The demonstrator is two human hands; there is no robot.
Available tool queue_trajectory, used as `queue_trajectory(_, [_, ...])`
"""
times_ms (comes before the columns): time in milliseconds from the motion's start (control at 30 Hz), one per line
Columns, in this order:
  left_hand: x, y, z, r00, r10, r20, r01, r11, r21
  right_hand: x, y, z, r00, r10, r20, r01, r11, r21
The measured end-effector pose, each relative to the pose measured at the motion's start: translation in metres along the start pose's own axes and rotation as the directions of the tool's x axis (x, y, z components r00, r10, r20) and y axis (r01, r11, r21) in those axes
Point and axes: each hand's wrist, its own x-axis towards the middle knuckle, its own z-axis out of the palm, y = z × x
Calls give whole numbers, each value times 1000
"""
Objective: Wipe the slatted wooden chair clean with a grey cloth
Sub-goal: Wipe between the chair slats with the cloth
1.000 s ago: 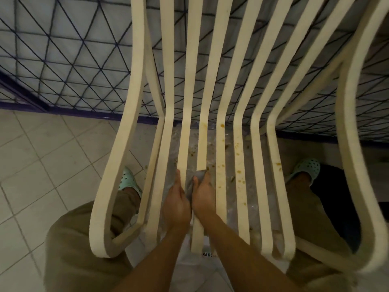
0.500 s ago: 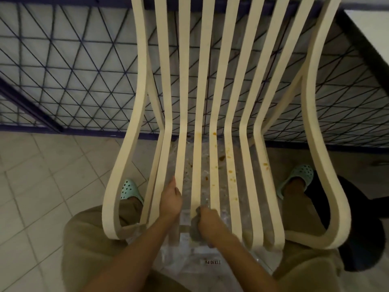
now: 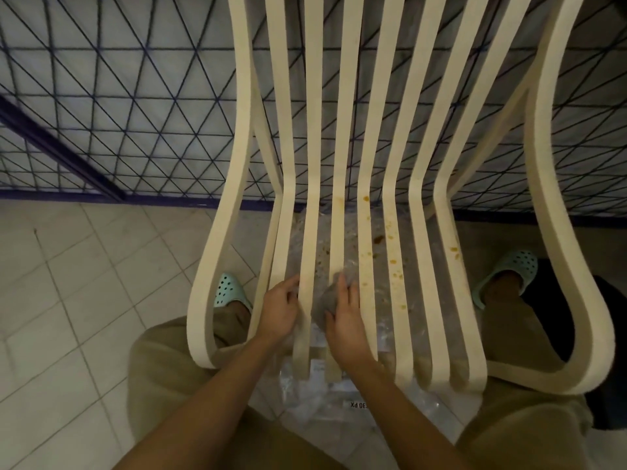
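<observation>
**Desk:** Where is the cloth in this one?

**Photographer:** Low in the frame, near 6 o'clock, on the seat of the slatted wooden chair. The grey cloth is bunched on a central seat slat. The right hand is on top of it, fingers curled over the wad and gripping it against the wood.

**Desk:** And the other hand?

**Photographer:** The left hand lies just beside it, at the cloth's 9 o'clock. Its bent fingers are against the edge of the neighbouring slat. I cannot tell whether they close round it.

**Desk:** What state is the chair in?

**Photographer:** Orange-brown stains speckle the slats at 1 to 2 o'clock of the cloth. A clear plastic sheet lies beneath the seat. The person's legs flank the chair on the tiled floor, with a mint clog at 8 o'clock and its pair at 4 o'clock. A dark lattice grille fills the background towards 12 o'clock.
</observation>
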Motion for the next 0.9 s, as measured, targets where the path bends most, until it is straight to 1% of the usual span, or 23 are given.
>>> queue_trajectory(67, [1,-2,-2,1000,-20,23,21,999,-49,-11,1,6,999,26,-38,-26,1000,9])
queue_trajectory(100, [2,-4,0,999,-31,20,32,999,-38,-10,4,9,998,48,-42,-48,999,4])
queue_trajectory(133, [5,-4,2,999,-40,5,41,999,-12,-8,5,12,997,70,-38,-72,996,-47])
queue_trajectory(167, [7,-4,4,999,-47,-9,47,999,15,-7,5,17,997,76,-25,-79,987,-143])
queue_trajectory(233, [16,1,11,996,-84,-7,84,996,32,-13,1,30,1000,17,24,-8,942,-336])
queue_trajectory(300, [29,7,15,990,-143,-12,143,988,55,-21,-2,37,996,-58,63,77,925,-371])
queue_trajectory(400, [48,14,17,972,-230,-41,232,972,45,-18,-1,37,998,-54,24,59,925,-376])
queue_trajectory(467, [59,18,23,951,-305,-50,305,952,-7,-13,-1,36,999,-34,7,34,920,-389])
queue_trajectory(533, [69,20,30,915,-399,-56,393,915,-93,-7,0,39,1000,-9,8,12,921,-389])
queue_trajectory(600, [71,20,41,860,-506,-61,479,844,-242,1,1,41,1000,21,-6,-21,927,-374])
queue_trajectory(633, [70,19,46,848,-522,-86,479,826,-296,5,2,40,999,30,-21,-36,930,-366])
queue_trajectory(733, [69,14,54,861,-485,-151,434,857,-277,24,4,39,998,60,-29,-67,929,-365])
queue_trajectory(833, [70,12,54,883,-436,-176,390,888,-242,43,3,39,992,106,-68,-123,927,-354])
queue_trajectory(900, [69,11,54,891,-402,-211,361,909,-209,54,3,39,991,91,-96,-120,920,-372])
